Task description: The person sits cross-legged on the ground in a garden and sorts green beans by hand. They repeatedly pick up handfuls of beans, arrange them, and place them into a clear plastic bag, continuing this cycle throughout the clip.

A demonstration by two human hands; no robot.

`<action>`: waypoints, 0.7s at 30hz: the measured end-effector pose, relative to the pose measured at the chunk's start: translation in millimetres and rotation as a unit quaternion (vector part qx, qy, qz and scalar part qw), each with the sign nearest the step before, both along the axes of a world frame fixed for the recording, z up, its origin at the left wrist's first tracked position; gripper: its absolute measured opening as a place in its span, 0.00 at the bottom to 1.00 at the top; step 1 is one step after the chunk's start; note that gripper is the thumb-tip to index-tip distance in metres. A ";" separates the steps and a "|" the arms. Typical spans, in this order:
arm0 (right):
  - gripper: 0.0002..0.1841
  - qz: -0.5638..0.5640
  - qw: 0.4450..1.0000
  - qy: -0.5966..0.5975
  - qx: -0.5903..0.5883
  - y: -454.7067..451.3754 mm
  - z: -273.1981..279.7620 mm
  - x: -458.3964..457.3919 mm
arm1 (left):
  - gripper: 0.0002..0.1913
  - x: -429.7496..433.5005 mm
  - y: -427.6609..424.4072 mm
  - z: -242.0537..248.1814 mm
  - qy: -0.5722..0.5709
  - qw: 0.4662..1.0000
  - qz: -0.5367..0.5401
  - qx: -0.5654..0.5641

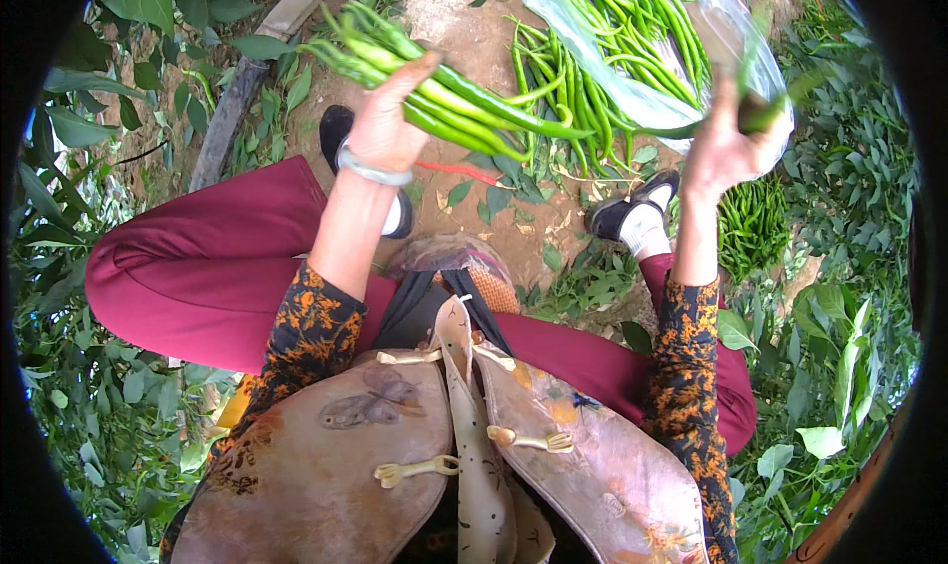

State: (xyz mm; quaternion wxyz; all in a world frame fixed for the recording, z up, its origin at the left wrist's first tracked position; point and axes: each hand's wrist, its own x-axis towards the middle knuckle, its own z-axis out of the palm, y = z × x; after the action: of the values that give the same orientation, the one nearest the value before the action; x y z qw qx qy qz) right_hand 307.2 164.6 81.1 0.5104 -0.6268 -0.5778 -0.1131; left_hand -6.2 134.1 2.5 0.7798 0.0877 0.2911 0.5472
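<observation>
My left hand (389, 119) grips a bunch of long green chili peppers (459, 105), with their stems out to the left and their curved tips pointing right. A pale bangle (374, 173) circles that wrist. On the other side my right hand (718, 149) is blurred, with a green pepper (670, 130) between its fingers. More green shapes past that hand are too smeared to tell apart. Just behind it lies a clear plastic bag (615, 82) with many green peppers (644, 27) in it. A loose pile of peppers (578, 97) rests on the soil by the bag's left edge.
Another heap of smaller green peppers (752, 227) lies right of my shoe (637, 205). One red pepper (459, 171) is on the bare soil (518, 216) between my feet. A grey pipe or pole (237, 105) runs along the left. Leafy plants (852, 156) crowd both sides.
</observation>
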 end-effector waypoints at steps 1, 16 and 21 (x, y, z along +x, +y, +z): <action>0.16 0.095 0.994 -0.058 0.004 -5.6 -1.6 -17.0 | 0.07 8.7 0.0 -0.4 0.016 1.000 -0.008 -0.005; 0.09 0.378 0.853 0.129 -0.337 -63.6 -51.8 -97.1 | 0.13 35.2 -24.6 -1.4 -0.001 0.987 -0.067 -0.145; 0.19 0.184 0.896 0.068 -0.398 -41.0 -32.3 -98.5 | 0.10 40.0 -21.5 10.0 0.164 0.973 -0.045 -0.156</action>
State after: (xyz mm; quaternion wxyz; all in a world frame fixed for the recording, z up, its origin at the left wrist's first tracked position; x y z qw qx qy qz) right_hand 208.7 123.6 48.7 0.2685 -0.6664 -0.6431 0.2650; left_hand 33.8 112.6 12.5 0.7492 0.0669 0.4928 0.4375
